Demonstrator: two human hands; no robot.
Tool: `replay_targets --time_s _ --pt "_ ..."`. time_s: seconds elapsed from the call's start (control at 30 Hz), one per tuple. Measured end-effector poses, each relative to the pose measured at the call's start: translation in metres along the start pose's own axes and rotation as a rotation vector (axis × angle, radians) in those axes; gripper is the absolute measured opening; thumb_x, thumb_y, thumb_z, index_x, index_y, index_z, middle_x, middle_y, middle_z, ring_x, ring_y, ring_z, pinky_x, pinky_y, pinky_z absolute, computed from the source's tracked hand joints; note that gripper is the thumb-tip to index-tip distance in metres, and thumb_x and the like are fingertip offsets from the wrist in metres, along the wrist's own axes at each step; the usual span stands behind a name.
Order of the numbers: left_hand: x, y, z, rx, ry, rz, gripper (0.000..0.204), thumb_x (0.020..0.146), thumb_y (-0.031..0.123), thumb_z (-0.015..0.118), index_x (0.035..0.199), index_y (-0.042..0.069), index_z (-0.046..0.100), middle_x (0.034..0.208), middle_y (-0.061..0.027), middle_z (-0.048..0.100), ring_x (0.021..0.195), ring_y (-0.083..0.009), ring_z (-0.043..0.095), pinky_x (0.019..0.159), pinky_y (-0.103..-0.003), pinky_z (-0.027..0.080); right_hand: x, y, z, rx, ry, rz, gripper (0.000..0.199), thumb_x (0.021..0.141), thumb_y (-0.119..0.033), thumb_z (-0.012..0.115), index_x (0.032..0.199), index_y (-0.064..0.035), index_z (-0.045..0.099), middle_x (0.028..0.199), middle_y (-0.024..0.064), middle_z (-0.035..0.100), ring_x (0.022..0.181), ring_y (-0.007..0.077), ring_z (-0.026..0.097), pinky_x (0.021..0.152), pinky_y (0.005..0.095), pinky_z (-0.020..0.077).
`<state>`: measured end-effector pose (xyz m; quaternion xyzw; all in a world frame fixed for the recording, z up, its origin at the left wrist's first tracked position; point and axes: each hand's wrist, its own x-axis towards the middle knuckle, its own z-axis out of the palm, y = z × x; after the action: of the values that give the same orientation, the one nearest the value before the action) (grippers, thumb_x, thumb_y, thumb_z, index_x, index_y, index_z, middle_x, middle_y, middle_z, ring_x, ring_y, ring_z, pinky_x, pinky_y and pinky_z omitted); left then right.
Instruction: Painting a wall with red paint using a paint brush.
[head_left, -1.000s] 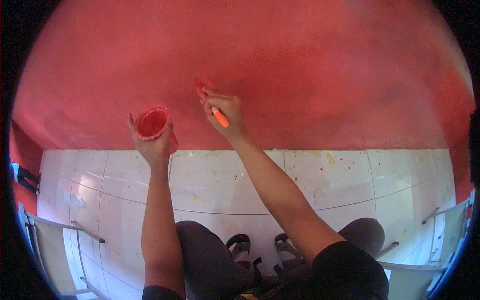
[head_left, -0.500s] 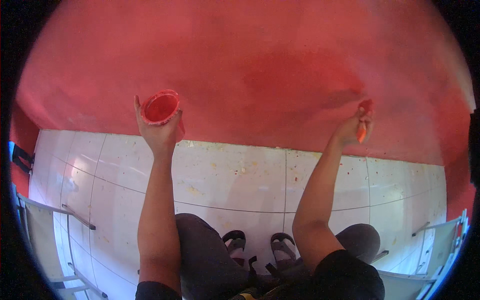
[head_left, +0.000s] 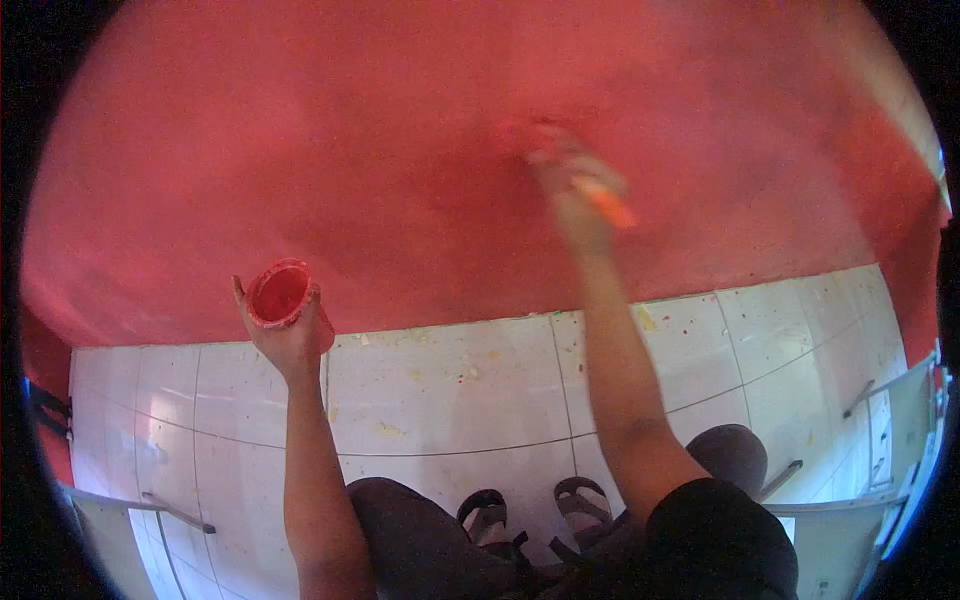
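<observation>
My left hand (head_left: pixel 287 340) is wrapped round a red paint cup (head_left: pixel 322 325), its open rim smeared with paint and tilted toward me. Red paint coats the inside of the cup. Further up and to the right, my right hand (head_left: pixel 575 180) grips a paintbrush with an orange handle (head_left: pixel 605 203). The hand is blurred by motion, and the bristles are hard to make out against the red wall (head_left: pixel 420 150), where they seem to touch it. Darker red patches show on the wall around the brush.
White floor tiles (head_left: pixel 450 400), spotted with paint drips and flakes, meet the wall's lower edge. Metal-framed pieces of furniture stand at the left (head_left: pixel 110 500) and right (head_left: pixel 900 430). My sandalled feet (head_left: pixel 485 515) are on the tiles below me.
My right hand has swept the brush left and upward across the wall. The cup in my left hand sits lower and slightly further left in view; the whole view has also shifted.
</observation>
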<state>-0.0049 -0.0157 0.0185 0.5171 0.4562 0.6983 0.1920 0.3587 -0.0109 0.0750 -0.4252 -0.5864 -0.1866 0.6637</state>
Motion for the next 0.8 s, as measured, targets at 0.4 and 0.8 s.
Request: replay_targets --time_s 0.4,0.8 --pt "-0.006 0.003 0.009 0.137 -0.02 0.107 0.108 0.062 0.014 0.091 0.149 0.002 0.03 0.141 -0.0157 0.045 0.123 -0.0293 0.051 0.103 -0.04 0.046 0.091 0.035 -0.077 -0.313 0.577 -0.286 0.014 0.081 -0.012 0.069 0.071 -0.0074 0.059 0.067 0.0021 0.06 0.062 0.0181 0.06 0.054 0.029 0.0414" --pt "-0.023 0.033 0.019 -0.063 -0.123 0.1 0.109 0.059 0.006 0.087 0.151 0.003 0.028 0.135 -0.0157 0.049 0.118 -0.0248 0.054 0.099 -0.038 0.047 0.034 -0.092 0.022 0.391 -0.634 -0.013 0.012 0.072 -0.004 0.069 0.079 -0.0049 0.059 0.076 0.0083 0.066 0.069 0.0248 0.064 0.069 0.038 0.0501"
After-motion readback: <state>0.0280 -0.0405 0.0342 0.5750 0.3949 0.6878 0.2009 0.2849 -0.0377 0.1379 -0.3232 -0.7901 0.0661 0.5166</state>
